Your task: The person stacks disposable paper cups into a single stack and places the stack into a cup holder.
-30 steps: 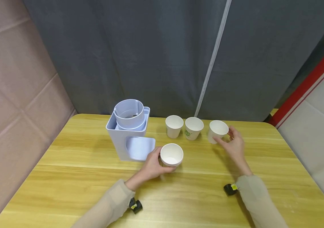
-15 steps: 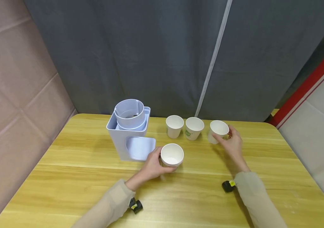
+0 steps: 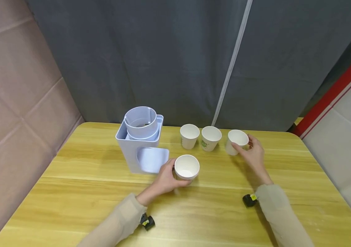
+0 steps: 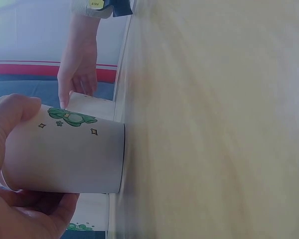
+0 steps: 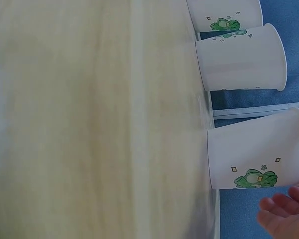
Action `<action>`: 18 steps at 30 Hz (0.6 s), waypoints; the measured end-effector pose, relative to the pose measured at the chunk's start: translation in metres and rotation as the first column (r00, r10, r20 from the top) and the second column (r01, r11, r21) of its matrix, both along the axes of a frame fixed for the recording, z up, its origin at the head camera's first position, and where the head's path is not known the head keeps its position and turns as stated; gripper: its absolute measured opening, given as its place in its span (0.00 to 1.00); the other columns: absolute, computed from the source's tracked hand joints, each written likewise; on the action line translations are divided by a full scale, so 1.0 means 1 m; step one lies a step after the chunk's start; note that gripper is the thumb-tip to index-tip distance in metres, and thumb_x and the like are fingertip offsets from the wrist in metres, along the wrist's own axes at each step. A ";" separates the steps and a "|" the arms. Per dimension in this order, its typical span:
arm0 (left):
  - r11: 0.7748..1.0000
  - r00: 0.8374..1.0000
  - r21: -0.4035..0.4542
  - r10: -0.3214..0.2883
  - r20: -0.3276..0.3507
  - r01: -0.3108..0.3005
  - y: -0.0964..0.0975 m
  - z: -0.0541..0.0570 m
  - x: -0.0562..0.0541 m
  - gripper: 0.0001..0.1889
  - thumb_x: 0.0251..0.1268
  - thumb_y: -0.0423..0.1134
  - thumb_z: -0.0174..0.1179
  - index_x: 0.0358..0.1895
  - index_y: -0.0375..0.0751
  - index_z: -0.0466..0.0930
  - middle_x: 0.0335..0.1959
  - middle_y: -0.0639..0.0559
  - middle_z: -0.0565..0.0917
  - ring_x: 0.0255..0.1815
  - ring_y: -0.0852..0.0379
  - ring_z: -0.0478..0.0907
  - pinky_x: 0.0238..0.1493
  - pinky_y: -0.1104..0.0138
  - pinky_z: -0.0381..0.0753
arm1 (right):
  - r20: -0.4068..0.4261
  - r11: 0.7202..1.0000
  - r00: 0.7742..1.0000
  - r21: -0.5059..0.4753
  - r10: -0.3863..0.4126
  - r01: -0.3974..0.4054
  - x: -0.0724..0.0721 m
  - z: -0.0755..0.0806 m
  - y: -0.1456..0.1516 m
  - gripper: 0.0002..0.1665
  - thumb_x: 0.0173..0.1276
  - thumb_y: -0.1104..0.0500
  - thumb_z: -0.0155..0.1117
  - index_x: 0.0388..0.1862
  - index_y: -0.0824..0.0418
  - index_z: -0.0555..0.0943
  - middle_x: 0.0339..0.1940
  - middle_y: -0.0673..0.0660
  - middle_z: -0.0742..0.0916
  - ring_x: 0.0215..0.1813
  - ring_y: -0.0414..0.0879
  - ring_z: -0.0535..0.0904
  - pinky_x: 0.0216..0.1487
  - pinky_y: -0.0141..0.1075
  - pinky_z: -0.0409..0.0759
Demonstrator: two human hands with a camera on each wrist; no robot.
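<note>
In the head view my left hand (image 3: 167,179) grips white paper cups (image 3: 187,166) by the side; a doubled rim suggests one nested in another. The left wrist view shows this cup (image 4: 70,154) upright on the table, with green cartoon print, my thumb and fingers round its upper part. My right hand (image 3: 253,156) holds the rightmost paper cup (image 3: 233,148) near its rim, thumb in front and fingers behind. This cup (image 5: 256,154) stands on the table in the right wrist view. Two more paper cups, one (image 3: 189,136) left and one (image 3: 210,139) right, stand beside it.
A pale blue square container (image 3: 128,152) with a round cylinder (image 3: 140,122) in its top stands left of the cups. Its flat tray (image 3: 153,160) juts toward my left hand. The wooden table (image 3: 79,178) ends at a dark curtain (image 3: 163,61) behind.
</note>
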State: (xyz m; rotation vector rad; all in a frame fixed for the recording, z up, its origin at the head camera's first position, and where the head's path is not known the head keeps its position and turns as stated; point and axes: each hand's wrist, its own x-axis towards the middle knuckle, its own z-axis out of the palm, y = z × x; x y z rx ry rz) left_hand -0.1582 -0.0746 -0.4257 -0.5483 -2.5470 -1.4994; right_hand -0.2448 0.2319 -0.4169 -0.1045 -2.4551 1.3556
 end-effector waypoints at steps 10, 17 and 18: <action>1.000 1.000 0.012 -0.008 -0.003 0.008 0.000 -0.001 -0.002 0.36 0.34 0.38 0.77 0.53 0.32 0.73 0.46 0.44 0.79 0.47 0.51 0.76 0.50 0.60 0.76 | -0.008 0.996 1.000 0.085 0.001 -0.001 -0.007 0.002 0.000 0.43 0.54 0.53 0.71 0.63 0.74 0.65 0.57 0.71 0.73 0.57 0.63 0.70 0.57 0.51 0.68; 1.000 1.000 0.012 -0.009 -0.008 0.009 0.000 -0.001 -0.002 0.36 0.34 0.38 0.77 0.53 0.32 0.73 0.45 0.44 0.79 0.47 0.51 0.76 0.50 0.60 0.76 | -0.017 0.994 1.000 0.112 0.009 -0.007 -0.009 0.001 -0.002 0.43 0.54 0.53 0.71 0.62 0.75 0.66 0.55 0.71 0.74 0.55 0.62 0.70 0.54 0.51 0.68; 1.000 1.000 0.012 -0.008 -0.009 0.008 -0.001 -0.001 -0.002 0.36 0.34 0.38 0.77 0.53 0.32 0.73 0.45 0.44 0.79 0.47 0.51 0.76 0.50 0.60 0.76 | -0.020 0.993 1.000 0.115 0.008 -0.006 -0.009 0.001 -0.002 0.42 0.54 0.53 0.71 0.62 0.74 0.66 0.55 0.71 0.74 0.54 0.62 0.70 0.53 0.51 0.68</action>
